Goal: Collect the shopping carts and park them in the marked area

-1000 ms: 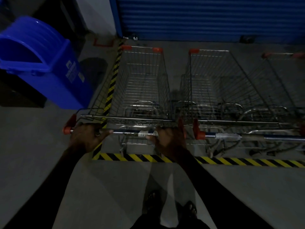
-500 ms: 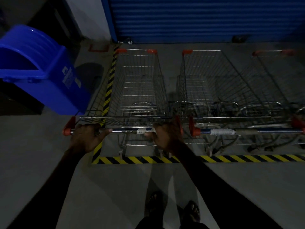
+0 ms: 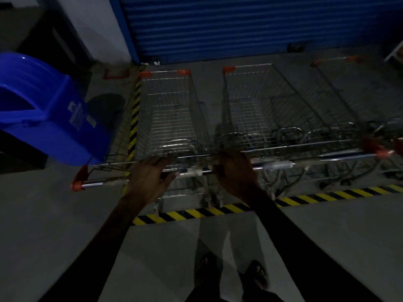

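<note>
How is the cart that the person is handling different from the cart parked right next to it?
The left cart has both hands at its handle, left hand and right hand; the middle cart has none. The left cart stands along the striped tape on that side near the blue bin; the middle cart sits between two carts. Both are empty wire carts with orange corner caps, facing the blue shutter.

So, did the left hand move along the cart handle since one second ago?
Yes. The left hand slid rightward along the handle, away from its orange end cap and toward the right hand.
</note>
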Demonstrator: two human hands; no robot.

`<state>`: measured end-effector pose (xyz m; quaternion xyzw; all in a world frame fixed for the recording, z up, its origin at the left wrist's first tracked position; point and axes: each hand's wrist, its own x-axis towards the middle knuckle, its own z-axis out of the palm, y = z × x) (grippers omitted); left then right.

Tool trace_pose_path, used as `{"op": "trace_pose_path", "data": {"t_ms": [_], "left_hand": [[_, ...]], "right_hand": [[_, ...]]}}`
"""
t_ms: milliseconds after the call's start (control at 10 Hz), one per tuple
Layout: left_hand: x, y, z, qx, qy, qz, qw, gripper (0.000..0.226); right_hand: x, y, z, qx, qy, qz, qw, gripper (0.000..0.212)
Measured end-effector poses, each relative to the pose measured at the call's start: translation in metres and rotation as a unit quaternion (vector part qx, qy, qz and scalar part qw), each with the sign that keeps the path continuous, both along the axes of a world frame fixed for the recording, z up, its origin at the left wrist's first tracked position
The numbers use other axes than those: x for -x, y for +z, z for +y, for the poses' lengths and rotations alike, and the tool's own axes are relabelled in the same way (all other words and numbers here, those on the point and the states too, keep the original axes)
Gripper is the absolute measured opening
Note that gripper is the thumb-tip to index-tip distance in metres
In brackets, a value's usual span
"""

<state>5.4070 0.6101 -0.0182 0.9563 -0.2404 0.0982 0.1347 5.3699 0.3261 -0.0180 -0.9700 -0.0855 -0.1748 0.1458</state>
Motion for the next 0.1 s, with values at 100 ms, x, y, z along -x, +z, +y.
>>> {"op": "trace_pose_path", "data": {"t_ms": [100], "left_hand": [[-0.0020, 0.0136, -0.0795, 0.033, -0.120, -0.019, 0.992, 0.036]], "right_hand": [[0.0241, 0.0102, -0.0570, -0.030, -0.083, 0.029, 0.996, 0.041]]}}
